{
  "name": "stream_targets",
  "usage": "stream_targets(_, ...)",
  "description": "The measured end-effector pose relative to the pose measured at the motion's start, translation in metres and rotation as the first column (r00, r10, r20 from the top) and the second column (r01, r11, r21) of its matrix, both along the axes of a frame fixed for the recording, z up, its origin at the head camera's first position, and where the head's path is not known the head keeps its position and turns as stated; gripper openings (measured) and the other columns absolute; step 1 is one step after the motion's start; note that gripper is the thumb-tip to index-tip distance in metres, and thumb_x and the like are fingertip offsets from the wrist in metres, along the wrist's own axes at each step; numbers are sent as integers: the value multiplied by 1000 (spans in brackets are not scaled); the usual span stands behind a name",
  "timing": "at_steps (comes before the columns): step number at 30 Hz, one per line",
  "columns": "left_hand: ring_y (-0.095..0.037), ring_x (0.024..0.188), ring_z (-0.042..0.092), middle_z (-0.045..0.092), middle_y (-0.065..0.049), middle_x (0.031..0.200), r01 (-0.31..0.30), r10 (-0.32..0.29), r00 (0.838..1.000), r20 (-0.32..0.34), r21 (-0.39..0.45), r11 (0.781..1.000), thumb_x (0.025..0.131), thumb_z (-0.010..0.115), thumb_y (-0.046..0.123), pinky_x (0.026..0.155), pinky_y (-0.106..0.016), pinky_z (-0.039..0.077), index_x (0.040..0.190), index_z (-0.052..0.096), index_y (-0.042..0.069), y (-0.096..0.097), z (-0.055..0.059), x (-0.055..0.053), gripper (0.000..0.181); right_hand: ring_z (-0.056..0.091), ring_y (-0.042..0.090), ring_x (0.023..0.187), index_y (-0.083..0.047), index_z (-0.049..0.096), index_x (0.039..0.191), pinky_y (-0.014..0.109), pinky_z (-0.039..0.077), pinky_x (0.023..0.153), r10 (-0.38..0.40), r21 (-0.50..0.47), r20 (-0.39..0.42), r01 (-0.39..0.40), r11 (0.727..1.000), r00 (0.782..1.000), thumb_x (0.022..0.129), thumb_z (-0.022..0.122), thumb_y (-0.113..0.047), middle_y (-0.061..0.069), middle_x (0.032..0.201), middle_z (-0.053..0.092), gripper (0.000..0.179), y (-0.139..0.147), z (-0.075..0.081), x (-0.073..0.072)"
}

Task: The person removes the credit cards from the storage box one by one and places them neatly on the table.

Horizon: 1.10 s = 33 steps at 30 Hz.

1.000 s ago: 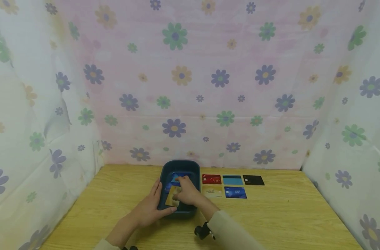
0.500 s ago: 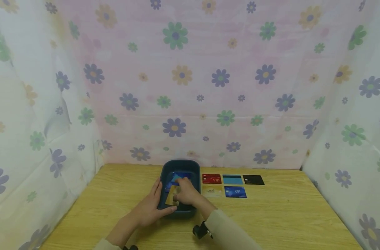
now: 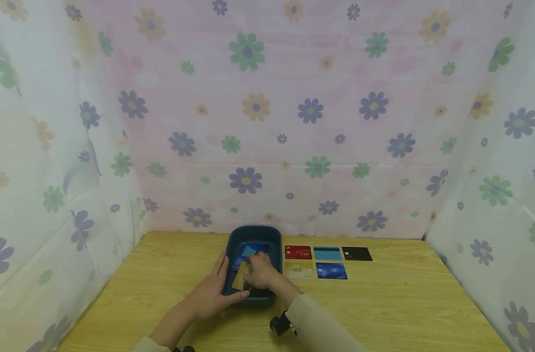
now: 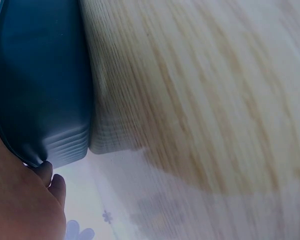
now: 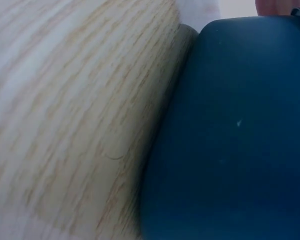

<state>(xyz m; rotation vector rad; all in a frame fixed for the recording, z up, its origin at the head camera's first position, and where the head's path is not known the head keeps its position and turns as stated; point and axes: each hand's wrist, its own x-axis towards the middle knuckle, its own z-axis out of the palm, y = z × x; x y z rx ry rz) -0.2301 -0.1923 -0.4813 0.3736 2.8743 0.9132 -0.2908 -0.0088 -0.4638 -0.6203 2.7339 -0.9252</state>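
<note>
A dark teal plastic box (image 3: 235, 234) stands on the wooden table. My left hand (image 3: 207, 296) grips its left side, with the thumb along the near rim; in the left wrist view, fingertips (image 4: 57, 187) show at the box's corner. Inside lie a gold card (image 3: 241, 277) at the near left and blue cards (image 3: 255, 248) farther back. My right hand (image 3: 263, 271) reaches into the box over the right side, fingers bent down at the gold card's right edge. I cannot tell whether they pinch it. The right wrist view shows only the box's outer wall (image 5: 235, 130) filling the right half.
Right of the box, cards lie flat in two rows: red VIP (image 3: 298, 253), light blue striped (image 3: 327, 253) and black (image 3: 357, 253) behind, pale gold (image 3: 300, 269) and blue VIP (image 3: 331, 271) in front. Flowered cloth (image 3: 276, 122) encloses the table (image 3: 395, 303) at back and sides.
My right fingers have drawn in and bent more at the gold card, and the right forearm has shifted slightly left. My left hand and the box have stayed in place.
</note>
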Motion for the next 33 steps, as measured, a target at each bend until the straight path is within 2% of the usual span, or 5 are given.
stream_targets(6, -44, 149, 30, -9, -14, 171, 1, -1, 1000, 0, -1, 1000, 87, 60, 77, 112, -61, 37, 164, 2, 3, 0, 0, 0, 120, 52, 33, 115, -2, 69, 119, 49, 49, 98, -3, 66, -38, 6, 998, 999, 70, 93, -18, 13, 121, 58, 57, -2, -1, -1)
stream_targets(18, -46, 149, 28, -8, -16, 171, 4, -5, 1000, -16, -12, 1000, 87, 60, 76, 113, -61, 36, 163, 3, 1, 2, 2, 2, 121, 55, 40, 114, -2, 68, 116, 57, 50, 96, -28, 51, -8, 28, 998, 1000, 66, 93, -13, 13, 112, 65, 58, -2, -5, -5)
stream_targets(23, -47, 148, 31, -7, -18, 171, 5, -5, 1000, -21, -15, 1000, 88, 61, 74, 113, -61, 37, 163, 3, -1, 2, 2, 3, 121, 60, 41, 112, 1, 68, 114, 54, 51, 95, -30, 28, -3, 30, 999, 1000, 66, 92, -12, 14, 109, 68, 55, -1, -8, -6)
stream_targets(28, -47, 147, 33, -7, -18, 171, 7, -7, 1000, -19, -11, 1000, 89, 62, 72, 112, -60, 38, 163, 3, -1, 2, 3, 3, 119, 65, 36, 110, 4, 68, 118, 48, 54, 94, -15, -30, 12, 15, 999, 1000, 68, 87, -5, 16, 112, 71, 54, 0, -9, -6)
stream_targets(33, -47, 147, 31, -7, -19, 170, 10, -10, 1000, -21, -11, 1000, 90, 61, 73, 112, -60, 38, 163, 3, -1, 1, 3, 3, 119, 61, 36, 122, 3, 66, 129, 49, 51, 101, 26, -84, 9, -25, 996, 1000, 74, 80, -1, 16, 127, 68, 57, 2, -5, -3)
